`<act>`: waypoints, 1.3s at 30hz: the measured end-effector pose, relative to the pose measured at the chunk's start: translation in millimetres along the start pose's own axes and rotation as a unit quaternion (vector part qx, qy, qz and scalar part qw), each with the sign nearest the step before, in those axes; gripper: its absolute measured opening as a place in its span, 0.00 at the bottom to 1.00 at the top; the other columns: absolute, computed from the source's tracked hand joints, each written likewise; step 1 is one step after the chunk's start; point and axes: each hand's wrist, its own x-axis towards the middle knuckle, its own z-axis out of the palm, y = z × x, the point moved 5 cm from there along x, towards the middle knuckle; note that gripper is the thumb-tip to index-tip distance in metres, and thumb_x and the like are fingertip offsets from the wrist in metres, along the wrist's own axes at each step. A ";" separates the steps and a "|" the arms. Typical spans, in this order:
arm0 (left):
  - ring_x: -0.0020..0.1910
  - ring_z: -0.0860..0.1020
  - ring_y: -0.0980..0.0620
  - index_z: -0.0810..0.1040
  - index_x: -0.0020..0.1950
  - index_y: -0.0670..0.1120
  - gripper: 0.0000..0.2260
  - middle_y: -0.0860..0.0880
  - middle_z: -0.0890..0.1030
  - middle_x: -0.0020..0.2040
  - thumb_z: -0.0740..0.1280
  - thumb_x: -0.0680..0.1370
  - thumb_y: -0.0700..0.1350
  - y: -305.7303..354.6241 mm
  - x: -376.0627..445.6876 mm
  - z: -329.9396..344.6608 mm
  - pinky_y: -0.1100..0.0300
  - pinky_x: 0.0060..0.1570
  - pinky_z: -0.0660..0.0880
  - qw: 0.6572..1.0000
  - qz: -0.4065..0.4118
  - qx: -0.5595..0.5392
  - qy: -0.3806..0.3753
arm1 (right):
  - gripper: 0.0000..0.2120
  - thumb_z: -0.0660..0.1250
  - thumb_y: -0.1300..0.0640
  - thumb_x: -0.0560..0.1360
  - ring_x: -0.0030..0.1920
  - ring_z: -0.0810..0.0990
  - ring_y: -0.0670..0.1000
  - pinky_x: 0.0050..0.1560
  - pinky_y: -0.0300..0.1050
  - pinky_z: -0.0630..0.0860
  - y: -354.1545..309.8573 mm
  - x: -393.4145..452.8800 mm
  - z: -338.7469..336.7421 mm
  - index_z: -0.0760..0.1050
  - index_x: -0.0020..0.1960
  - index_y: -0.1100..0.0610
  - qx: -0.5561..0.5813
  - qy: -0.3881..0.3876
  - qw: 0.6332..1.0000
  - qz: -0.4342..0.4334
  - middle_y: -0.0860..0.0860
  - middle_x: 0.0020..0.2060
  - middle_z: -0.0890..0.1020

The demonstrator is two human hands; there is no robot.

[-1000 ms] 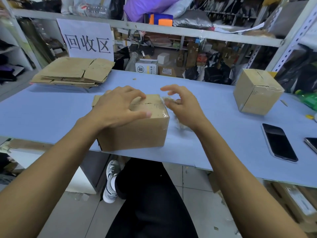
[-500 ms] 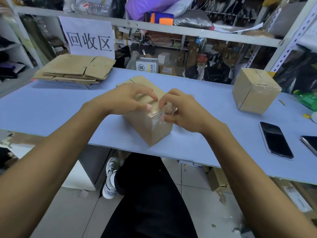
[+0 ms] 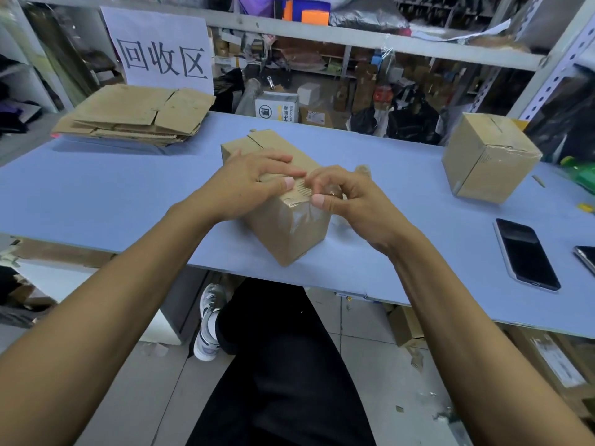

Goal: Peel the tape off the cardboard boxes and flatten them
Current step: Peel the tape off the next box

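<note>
A cardboard box (image 3: 289,217) sits near the front edge of the blue table (image 3: 96,194), turned so one corner points toward the person. The left hand (image 3: 248,181) lies flat across its top, fingers straight and pressing down. At about three o'clock from it, the right hand (image 3: 347,197) curls its fingers and thumb at the box's top edge, pinching clear tape (image 3: 299,217) that wraps over the near end. A second taped box (image 3: 486,159) stands well apart at two o'clock from the first. A stack of flattened cardboard (image 3: 135,115) rests at ten o'clock, below a paper sign (image 3: 161,49). A phone (image 3: 524,254) lies face up at four o'clock, near the table's front edge.
</note>
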 end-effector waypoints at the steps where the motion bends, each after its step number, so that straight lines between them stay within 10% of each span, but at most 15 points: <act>1: 0.73 0.63 0.64 0.77 0.63 0.66 0.17 0.58 0.72 0.73 0.60 0.75 0.60 0.0 -0.6 0.7 0.40 0.76 0.39 1.000 0.002 -0.003 0.000 | 0.06 0.68 0.66 0.78 0.59 0.76 0.42 0.61 0.36 0.70 4.9 -0.4 -0.1 0.75 0.44 0.58 0.025 -0.002 1.000 -0.011 0.53 0.57 0.79; 10: 0.72 0.61 0.66 0.77 0.62 0.66 0.16 0.58 0.71 0.73 0.60 0.76 0.59 0.4 -1.4 0.1 0.43 0.76 0.38 1.000 -0.001 -0.004 0.007 | 0.03 0.67 0.65 0.79 0.42 0.75 0.48 0.46 0.43 0.71 2.0 -0.9 -0.7 0.75 0.48 0.59 -0.062 0.037 0.997 -0.042 0.59 0.43 0.80; 16: 0.75 0.62 0.61 0.78 0.63 0.63 0.17 0.57 0.72 0.73 0.59 0.77 0.58 2.9 -3.9 0.3 0.41 0.76 0.37 1.000 0.007 -0.004 0.014 | 0.26 0.71 0.65 0.76 0.38 0.73 0.37 0.48 0.30 0.70 -9.0 -8.8 14.9 0.74 0.67 0.42 -0.135 0.084 0.985 -0.063 0.48 0.46 0.75; 19: 0.76 0.61 0.60 0.78 0.64 0.63 0.17 0.56 0.71 0.73 0.59 0.77 0.58 4.3 -4.7 0.2 0.41 0.76 0.38 1.000 0.004 -0.004 0.008 | 0.10 0.74 0.67 0.73 0.42 0.75 0.35 0.47 0.27 0.69 -6.4 -6.6 19.3 0.83 0.52 0.56 -0.131 0.127 0.981 -0.058 0.47 0.46 0.73; 23: 0.77 0.60 0.58 0.77 0.64 0.63 0.17 0.55 0.71 0.74 0.58 0.77 0.57 4.6 -6.1 -0.8 0.40 0.76 0.37 1.000 0.002 -0.004 0.008 | 0.15 0.73 0.69 0.72 0.39 0.74 0.43 0.45 0.33 0.69 -5.0 -6.7 25.8 0.77 0.40 0.49 -0.087 0.137 0.986 -0.049 0.47 0.43 0.72; 39: 0.79 0.57 0.58 0.76 0.70 0.61 0.21 0.54 0.66 0.78 0.55 0.80 0.57 2.7 -6.2 -0.4 0.41 0.75 0.40 0.999 0.008 0.032 -0.026 | 0.05 0.67 0.68 0.78 0.42 0.72 0.47 0.44 0.35 0.67 -12.9 4.8 13.0 0.80 0.45 0.62 -0.099 -0.059 0.993 -0.007 0.52 0.42 0.74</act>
